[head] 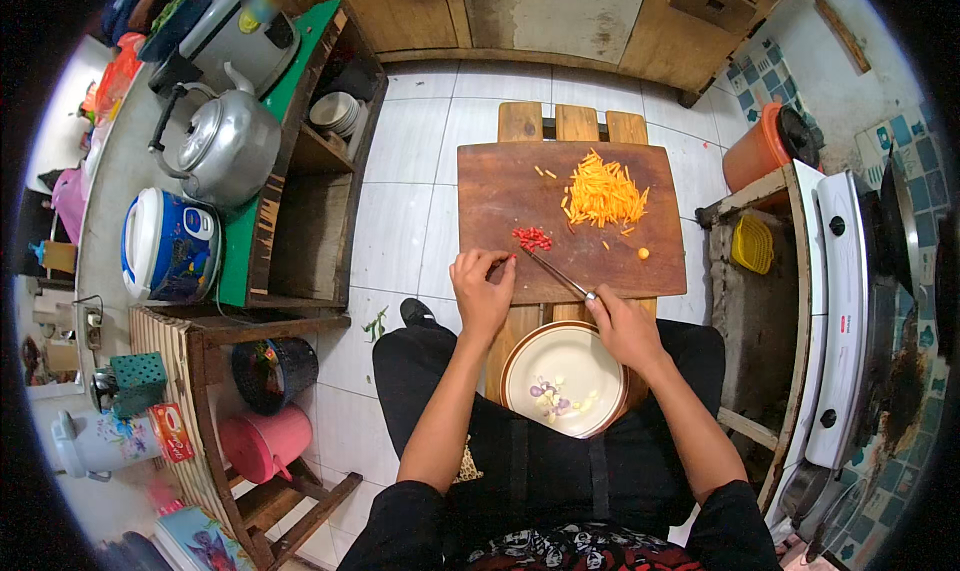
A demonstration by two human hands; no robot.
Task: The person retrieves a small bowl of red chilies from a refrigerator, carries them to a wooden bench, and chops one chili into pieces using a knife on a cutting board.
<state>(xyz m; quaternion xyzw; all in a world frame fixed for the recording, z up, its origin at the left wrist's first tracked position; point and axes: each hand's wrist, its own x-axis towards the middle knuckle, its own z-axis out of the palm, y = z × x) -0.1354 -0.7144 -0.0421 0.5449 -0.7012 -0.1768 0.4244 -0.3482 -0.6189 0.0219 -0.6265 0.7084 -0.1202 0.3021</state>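
Observation:
A dark wooden cutting board (495,188) lies on a slatted wooden stool. At its left front edge, my left hand (484,286) pinches a small red piece, probably chili, between thumb and fingers. My right hand (626,327) grips the handle of a kitchen knife (555,272), whose tip points at a small heap of chopped red chili (531,239). Farther back on the board is a pile of orange carrot matchsticks (606,192), with a round carrot end (643,254) near the right edge. A cream plate with a brown rim (517,353), between my legs, holds peeled garlic and shallots.
On the left, an aluminium kettle (232,147) and a blue-and-white rice cooker (172,245) stand by a wooden shelf (300,233). A gas stove (840,316) is at the right, near an orange lidded bucket (757,147). Wooden cabinets (540,16) stand beyond the stool.

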